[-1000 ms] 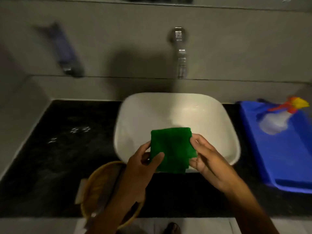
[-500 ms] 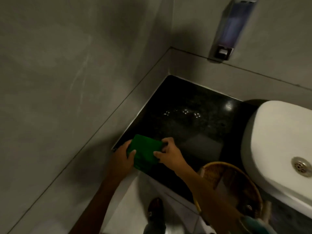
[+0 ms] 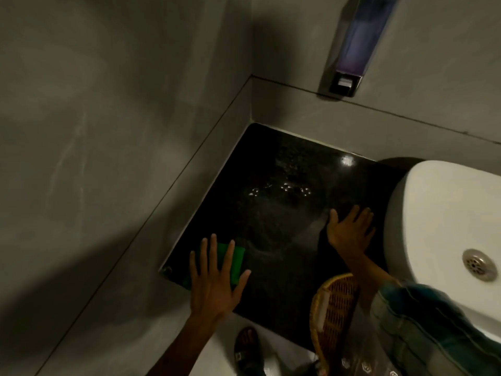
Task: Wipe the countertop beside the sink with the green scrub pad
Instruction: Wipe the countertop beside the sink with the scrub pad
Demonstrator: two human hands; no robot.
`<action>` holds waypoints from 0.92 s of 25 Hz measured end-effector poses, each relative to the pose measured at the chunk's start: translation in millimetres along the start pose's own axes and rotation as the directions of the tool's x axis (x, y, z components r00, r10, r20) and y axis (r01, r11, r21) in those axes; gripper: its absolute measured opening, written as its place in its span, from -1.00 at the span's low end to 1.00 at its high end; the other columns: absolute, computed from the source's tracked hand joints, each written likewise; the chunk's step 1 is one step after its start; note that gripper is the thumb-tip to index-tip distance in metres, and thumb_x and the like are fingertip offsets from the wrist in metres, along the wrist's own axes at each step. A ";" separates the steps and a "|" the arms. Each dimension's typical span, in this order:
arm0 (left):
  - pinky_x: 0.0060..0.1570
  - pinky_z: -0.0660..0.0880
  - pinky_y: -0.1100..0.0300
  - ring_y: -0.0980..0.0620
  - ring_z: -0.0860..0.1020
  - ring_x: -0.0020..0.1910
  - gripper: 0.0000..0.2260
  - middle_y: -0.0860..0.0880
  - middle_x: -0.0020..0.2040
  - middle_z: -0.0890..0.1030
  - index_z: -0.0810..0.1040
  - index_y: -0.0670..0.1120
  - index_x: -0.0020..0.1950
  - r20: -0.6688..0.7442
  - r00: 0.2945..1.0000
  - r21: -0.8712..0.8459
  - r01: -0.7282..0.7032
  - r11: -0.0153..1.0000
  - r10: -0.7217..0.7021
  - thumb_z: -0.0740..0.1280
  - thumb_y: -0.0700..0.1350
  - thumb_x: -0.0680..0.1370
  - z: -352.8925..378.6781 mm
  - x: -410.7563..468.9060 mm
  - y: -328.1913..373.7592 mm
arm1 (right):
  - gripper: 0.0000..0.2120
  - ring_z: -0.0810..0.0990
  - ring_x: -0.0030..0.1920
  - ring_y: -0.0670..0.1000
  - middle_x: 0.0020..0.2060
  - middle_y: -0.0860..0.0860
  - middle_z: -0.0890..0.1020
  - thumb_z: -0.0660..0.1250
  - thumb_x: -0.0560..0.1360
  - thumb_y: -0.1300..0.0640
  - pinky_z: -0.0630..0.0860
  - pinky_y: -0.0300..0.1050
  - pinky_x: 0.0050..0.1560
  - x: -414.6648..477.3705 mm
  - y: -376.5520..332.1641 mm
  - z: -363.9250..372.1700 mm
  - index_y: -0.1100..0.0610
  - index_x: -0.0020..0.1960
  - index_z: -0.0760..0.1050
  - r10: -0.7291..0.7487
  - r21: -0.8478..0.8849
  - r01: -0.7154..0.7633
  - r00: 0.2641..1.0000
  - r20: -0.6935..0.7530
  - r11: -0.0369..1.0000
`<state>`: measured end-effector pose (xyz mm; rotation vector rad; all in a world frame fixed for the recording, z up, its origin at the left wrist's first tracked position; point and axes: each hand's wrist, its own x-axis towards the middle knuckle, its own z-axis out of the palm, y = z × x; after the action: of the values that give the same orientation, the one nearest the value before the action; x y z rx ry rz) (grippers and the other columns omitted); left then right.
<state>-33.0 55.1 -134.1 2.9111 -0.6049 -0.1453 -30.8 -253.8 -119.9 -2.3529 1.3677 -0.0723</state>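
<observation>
Green scrub pad (image 3: pixel 235 263) under our flat left hand (image 3: pixel 214 280), well left of the sink (image 3: pixel 433 213).
Our right hand (image 3: pixel 349 232) rests on the tabletop (image 3: pixel 284 213) beside the sink, fingers (image 3: pixel 334 217) spread, holding nothing.

The left arm (image 3: pixel 187 340) at lower centre is bare to the frame edge; a rolled blue-green denim-like sleeve (image 3: pixel 423 321) covers the right arm, lower right.

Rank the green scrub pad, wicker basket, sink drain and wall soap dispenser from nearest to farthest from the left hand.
1. Green scrub pad: under the left hand.
2. Wicker basket: front edge, rightward.
3. Sink drain: far right.
4. Soap dispenser: high on the back wall.
</observation>
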 end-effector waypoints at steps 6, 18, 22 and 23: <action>0.53 -0.01 -0.08 -0.14 0.02 0.58 -0.42 -0.15 0.58 0.14 0.11 0.06 0.54 -0.072 0.997 -0.049 -0.045 0.998 0.042 -0.02 0.29 0.58 5.6 63.5 -17.7 | -0.29 0.12 0.53 0.24 0.52 0.27 0.20 0.08 0.56 -0.22 0.07 0.33 0.48 9.3 -1.1 28.6 0.26 0.52 0.15 -0.016 -0.112 -0.004 0.983 -0.181 0.994; 0.51 0.05 -0.19 -0.20 0.15 0.53 -0.50 -0.17 0.51 0.32 0.26 -0.02 0.49 -0.051 0.969 0.002 -0.244 0.970 0.244 0.03 0.14 0.59 6.1 248.9 88.3 | -0.33 0.21 0.51 0.20 0.48 0.23 0.32 0.03 0.56 -0.23 0.15 0.29 0.44 19.3 3.8 42.7 0.23 0.48 0.24 -0.016 -0.168 -0.036 0.954 -0.298 0.985; 0.46 0.17 -0.18 -0.15 0.21 0.52 -0.53 -0.09 0.48 0.37 0.29 0.05 0.47 -0.054 0.951 0.027 -0.304 0.952 0.305 0.07 0.16 0.59 12.0 173.5 59.6 | -0.34 0.22 0.51 0.20 0.48 0.22 0.33 0.05 0.55 -0.20 0.17 0.30 0.43 17.3 7.0 43.2 0.23 0.48 0.24 -0.031 -0.163 -0.020 0.952 -0.305 0.986; 0.46 0.17 -0.17 -0.15 0.21 0.52 -0.53 -0.09 0.49 0.36 0.28 0.05 0.48 -0.056 0.957 0.039 -0.284 0.958 0.286 0.06 0.17 0.59 12.1 160.9 43.6 | -0.34 0.21 0.51 0.20 0.48 0.22 0.32 0.04 0.55 -0.20 0.16 0.30 0.43 17.8 6.8 42.7 0.23 0.48 0.24 -0.024 -0.161 -0.027 0.952 -0.305 0.987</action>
<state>95.6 -50.8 -148.0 2.8046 -1.0137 -0.0104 -16.6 -257.7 -164.2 -2.5585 1.5704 -0.3513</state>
